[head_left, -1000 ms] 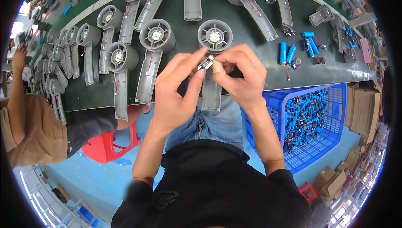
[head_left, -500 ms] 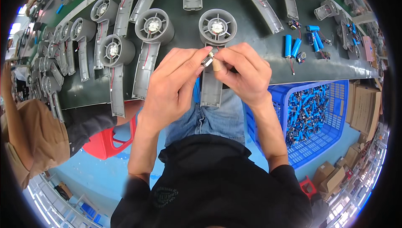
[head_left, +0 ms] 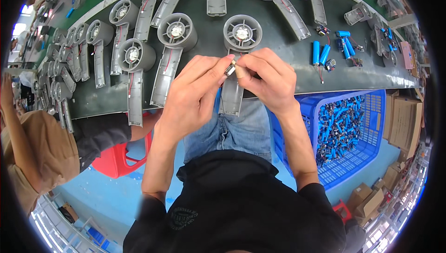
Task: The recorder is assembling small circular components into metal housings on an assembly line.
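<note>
Left hand: the left hand [head_left: 197,96] is hovering over the near edge of the workbench [head_left: 278,74], thumb and forefinger pinching one end of a small metal part [head_left: 230,68].
Right hand: the right hand [head_left: 269,78] is meeting it from the other side, fingertips [head_left: 240,72] closing on the same small part (one fingertip seems to be wearing a tan cover).
Small part: it is being held between both hands, just above the handle of the nearest fan housing; what it is exactly is too small to tell.
Nearest fan housing: a grey fan housing [head_left: 242,33] is lying at the near edge of the bench, round head pointing away and long handle [head_left: 231,99] overhanging the edge toward the person's lap.
Other housings: more grey housings [head_left: 176,30] are lying in rows toward the left end and the far edge.
Batteries: blue cylindrical cells [head_left: 320,52] are lying toward the right end, well apart from the hands.
Crate: a blue plastic crate [head_left: 367,109] full of the same blue cells is sitting below the bench's right end.
Neighbour: another person's sleeve [head_left: 100,134] is resting by the near edge at the left, above a red stool [head_left: 118,157].
</note>
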The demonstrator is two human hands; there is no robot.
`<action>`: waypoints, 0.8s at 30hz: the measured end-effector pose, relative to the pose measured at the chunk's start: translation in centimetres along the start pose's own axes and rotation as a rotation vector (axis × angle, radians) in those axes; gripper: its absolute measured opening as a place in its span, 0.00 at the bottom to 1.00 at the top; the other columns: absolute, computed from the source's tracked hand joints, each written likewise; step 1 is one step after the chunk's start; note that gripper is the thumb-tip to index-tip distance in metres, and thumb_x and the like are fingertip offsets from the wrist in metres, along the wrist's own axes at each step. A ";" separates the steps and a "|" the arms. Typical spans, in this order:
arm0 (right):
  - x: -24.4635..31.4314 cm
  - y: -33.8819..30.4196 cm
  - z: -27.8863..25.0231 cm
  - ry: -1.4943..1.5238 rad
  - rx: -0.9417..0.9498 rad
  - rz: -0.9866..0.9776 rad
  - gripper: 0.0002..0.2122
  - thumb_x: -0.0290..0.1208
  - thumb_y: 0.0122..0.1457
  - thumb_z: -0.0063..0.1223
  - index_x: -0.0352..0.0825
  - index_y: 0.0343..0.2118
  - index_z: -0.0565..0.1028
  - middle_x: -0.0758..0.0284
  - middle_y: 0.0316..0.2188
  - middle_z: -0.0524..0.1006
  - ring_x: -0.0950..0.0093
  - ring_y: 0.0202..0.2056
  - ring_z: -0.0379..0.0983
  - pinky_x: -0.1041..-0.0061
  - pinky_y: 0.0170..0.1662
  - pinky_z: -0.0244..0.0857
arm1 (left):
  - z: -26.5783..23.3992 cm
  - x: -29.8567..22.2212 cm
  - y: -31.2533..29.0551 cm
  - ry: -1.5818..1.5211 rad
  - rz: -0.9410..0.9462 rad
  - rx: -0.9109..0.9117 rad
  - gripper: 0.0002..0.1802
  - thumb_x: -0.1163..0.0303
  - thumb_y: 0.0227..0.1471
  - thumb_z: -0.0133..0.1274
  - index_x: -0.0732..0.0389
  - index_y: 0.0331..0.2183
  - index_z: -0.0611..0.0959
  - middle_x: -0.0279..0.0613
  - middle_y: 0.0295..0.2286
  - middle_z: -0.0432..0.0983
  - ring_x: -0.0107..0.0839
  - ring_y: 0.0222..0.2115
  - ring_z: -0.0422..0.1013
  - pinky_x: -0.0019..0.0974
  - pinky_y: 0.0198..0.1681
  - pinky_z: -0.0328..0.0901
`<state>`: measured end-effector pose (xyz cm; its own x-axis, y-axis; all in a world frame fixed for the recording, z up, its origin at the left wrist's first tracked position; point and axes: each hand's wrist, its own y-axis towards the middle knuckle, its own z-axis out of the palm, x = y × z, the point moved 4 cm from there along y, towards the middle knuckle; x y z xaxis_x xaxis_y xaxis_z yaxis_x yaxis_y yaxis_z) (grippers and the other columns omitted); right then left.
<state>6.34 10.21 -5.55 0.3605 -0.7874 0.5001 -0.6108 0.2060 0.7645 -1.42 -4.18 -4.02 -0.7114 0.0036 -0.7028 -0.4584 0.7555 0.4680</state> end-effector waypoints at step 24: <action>4.8 -1.2 -2.0 0.092 0.029 0.931 0.05 0.22 0.59 0.60 0.25 0.34 0.77 0.80 0.16 0.69 0.93 0.20 0.59 0.88 0.21 0.50 | 0.9 -0.4 0.0 -0.700 -0.462 -0.266 0.17 0.70 0.66 0.42 0.68 0.51 0.77 0.40 0.35 0.74 0.21 0.30 0.70 0.25 0.36 0.66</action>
<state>10.21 7.36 -3.21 -0.2291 -0.2630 0.9372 -0.6983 0.7152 0.0299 -0.65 -3.58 -4.23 0.0259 0.2020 -0.9790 -0.7905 0.6037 0.1037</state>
